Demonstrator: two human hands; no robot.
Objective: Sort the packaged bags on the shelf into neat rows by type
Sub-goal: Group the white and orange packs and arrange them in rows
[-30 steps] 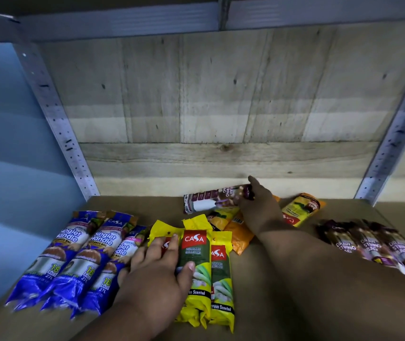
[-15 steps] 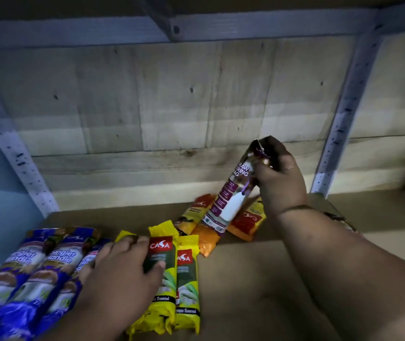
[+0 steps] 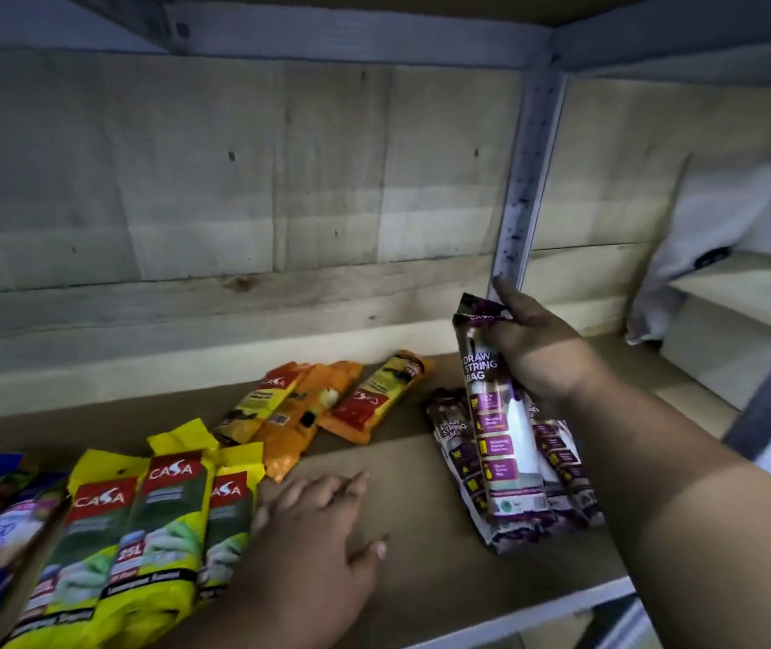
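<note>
Our right hand (image 3: 538,353) grips a purple "DRAW STRING BAG" packet (image 3: 498,414) above matching purple packets (image 3: 561,466), right of the orange packets (image 3: 313,409). Left of those, yellow "CASA" packets (image 3: 149,531); our left hand (image 3: 308,550) rests beside them, fingers spread.

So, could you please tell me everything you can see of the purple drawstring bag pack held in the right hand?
The purple drawstring bag pack is a long, narrow, glossy plastic packet, dark purple with a white middle panel, small purple squares and the words DRAW STRING BAG. The right hand grips its upper end, so it hangs nearly upright, slightly tilted. Its lower end lies over the other purple packs on the shelf board; whether it touches them cannot be told.
</note>
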